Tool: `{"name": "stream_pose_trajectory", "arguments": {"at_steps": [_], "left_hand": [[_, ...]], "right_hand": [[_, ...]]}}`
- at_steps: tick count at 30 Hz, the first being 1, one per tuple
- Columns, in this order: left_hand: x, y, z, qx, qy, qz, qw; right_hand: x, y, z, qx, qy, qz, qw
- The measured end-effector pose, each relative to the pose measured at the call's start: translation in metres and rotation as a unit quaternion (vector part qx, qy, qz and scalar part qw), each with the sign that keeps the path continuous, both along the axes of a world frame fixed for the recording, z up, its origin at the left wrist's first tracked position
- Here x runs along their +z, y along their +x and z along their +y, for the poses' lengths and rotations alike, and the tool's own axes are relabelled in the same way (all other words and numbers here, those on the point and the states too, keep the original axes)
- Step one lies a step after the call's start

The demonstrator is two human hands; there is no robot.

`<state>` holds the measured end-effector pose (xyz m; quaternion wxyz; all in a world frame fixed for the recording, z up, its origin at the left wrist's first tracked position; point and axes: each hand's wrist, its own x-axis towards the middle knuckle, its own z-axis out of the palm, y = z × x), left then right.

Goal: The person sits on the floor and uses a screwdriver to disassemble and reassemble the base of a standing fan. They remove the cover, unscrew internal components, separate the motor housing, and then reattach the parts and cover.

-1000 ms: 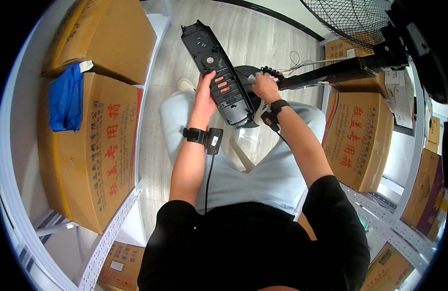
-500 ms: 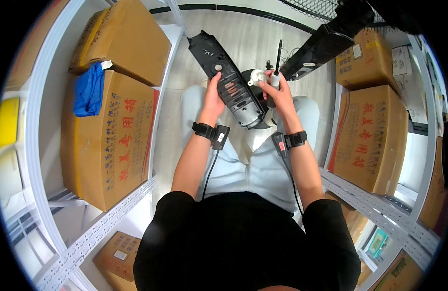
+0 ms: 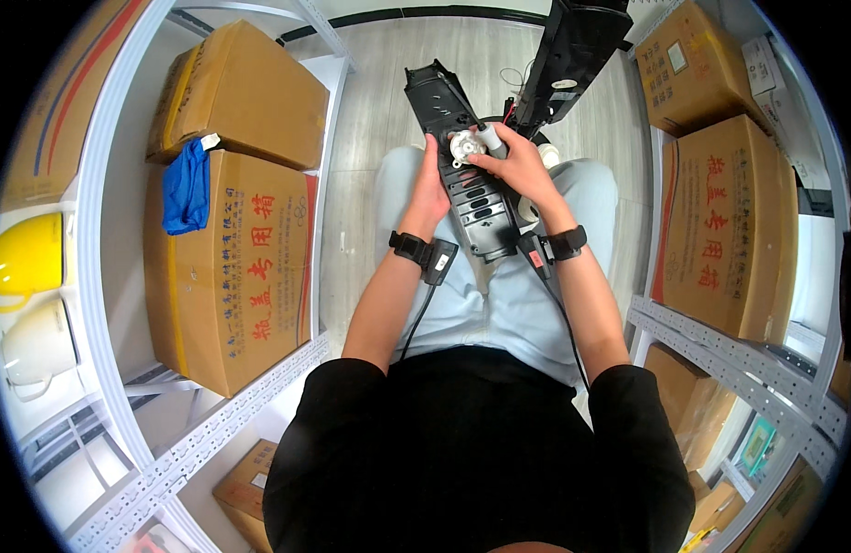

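Note:
My left hand point(image 3: 430, 184) is closed on the left side of a long black slotted plastic panel point(image 3: 485, 217), tilted between my knees. My right hand point(image 3: 522, 170) grips a screwdriver point(image 3: 490, 140) with a pale handle and dark shaft. Its thumb and fingers also touch a round white plastic part point(image 3: 466, 146) lying over the panel’s upper half. Behind the panel are a black round base, partly hidden, some thin wires, and a tall black column point(image 3: 573, 46). A small pale cylindrical piece point(image 3: 528, 214) shows beside the panel, below my right hand.
Shelving point(image 3: 167, 470) flanks me on both sides, holding cardboard boxes point(image 3: 223, 313) and, on the right, more boxes point(image 3: 720, 240). A blue cloth point(image 3: 184, 189) hangs on the left boxes, near yellow point(image 3: 24, 258) and white mugs point(image 3: 34, 346). The pale floor point(image 3: 352, 240) shows between.
My right hand has swung left, bringing the white part and screwdriver over the panel. The screwdriver leans further left. The panel has shifted rightward, and the fan’s grille has left the view.

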<state>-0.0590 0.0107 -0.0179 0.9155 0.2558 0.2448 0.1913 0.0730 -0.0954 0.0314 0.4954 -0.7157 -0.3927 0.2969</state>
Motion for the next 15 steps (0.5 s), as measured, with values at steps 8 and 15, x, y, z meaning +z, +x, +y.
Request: {"name": "stream_pose_trajectory", "arguments": {"at_steps": [8, 15], "left_hand": [[-0.019, 0.003, 0.000, 0.015, 0.044, -0.017, 0.999], [-0.014, 0.006, -0.001, 0.028, 0.046, 0.011, 0.998]], "right_hand": [[0.006, 0.004, 0.019, -0.007, -0.049, 0.008, 0.999], [-0.006, 0.008, 0.019, -0.024, -0.037, -0.165, 0.985]]}}
